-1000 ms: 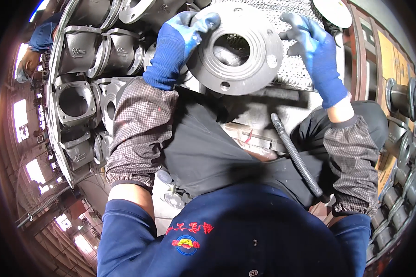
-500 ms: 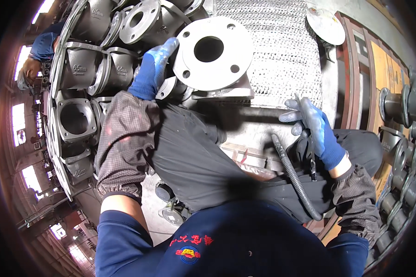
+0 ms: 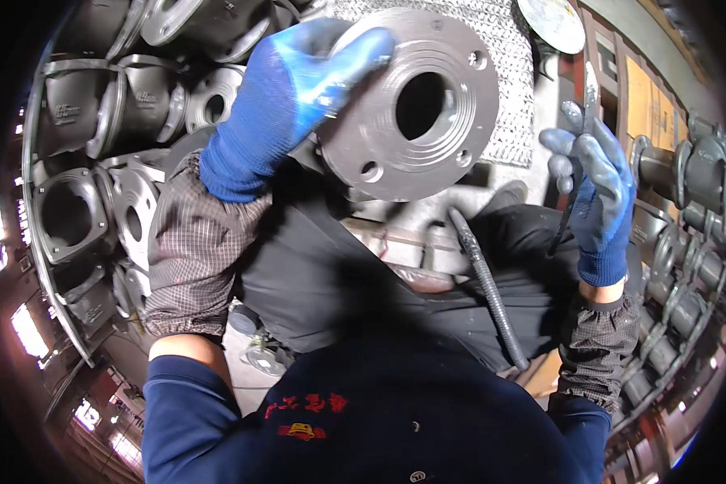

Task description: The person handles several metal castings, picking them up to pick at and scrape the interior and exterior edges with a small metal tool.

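Observation:
A grey cast pipe fitting with a round flange (image 3: pixel 387 133) stands tilted in front of me. Its face shows a dark centre bore, concentric grooves and bolt holes. My left hand (image 3: pixel 286 89), in a blue glove, grips the flange's upper left rim, with the thumb lying across its face. To the right of the fitting and apart from it, my gloved right hand (image 3: pixel 603 181) holds a slim dark flat tool (image 3: pixel 591 93) upright between thumb and fingers. The tool's exact kind cannot be made out. The fitting's body is mostly hidden behind the flange.
Several similar castings (image 3: pixel 64 214) are stacked on the left, and more (image 3: pixel 702 173) on the right. A patterned silvery surface (image 3: pixel 512 121) lies behind the flange. A ribbed dark rod or hose (image 3: pixel 488 290) slants near my legs. A pale disc (image 3: pixel 552 22) is at the upper right.
The fitting has tipped so its flange appears larger and nearer. My left hand has gone from beside the flange to gripping its rim. The right hand and tool are higher in view.

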